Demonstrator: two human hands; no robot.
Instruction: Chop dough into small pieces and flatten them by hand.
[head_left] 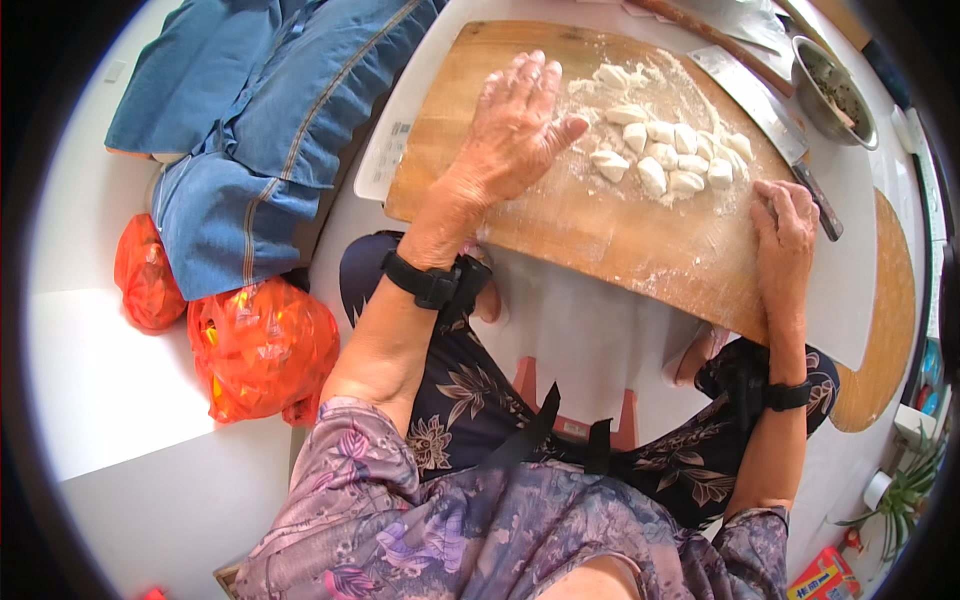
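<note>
Fingers (525, 75) of the left hand (515, 130) lie flat and spread, palm pressing the floured round wooden board (600, 235), gripping nothing. Just right of them sit small white dough pieces (665, 150). At the board's near right edge, the right hand (785, 235) rests with fingers loosely curled, empty, beside a steel cleaver (765, 115).

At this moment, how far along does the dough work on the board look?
Done: a dozen or so small dough pieces lie cut on the floured board, the cleaver set down beside them. In hand: the left hand presses flat on the board, whatever is under the palm hidden; the right hand rests on the board's edge. Left: none of the visible pieces looks flattened.
</note>
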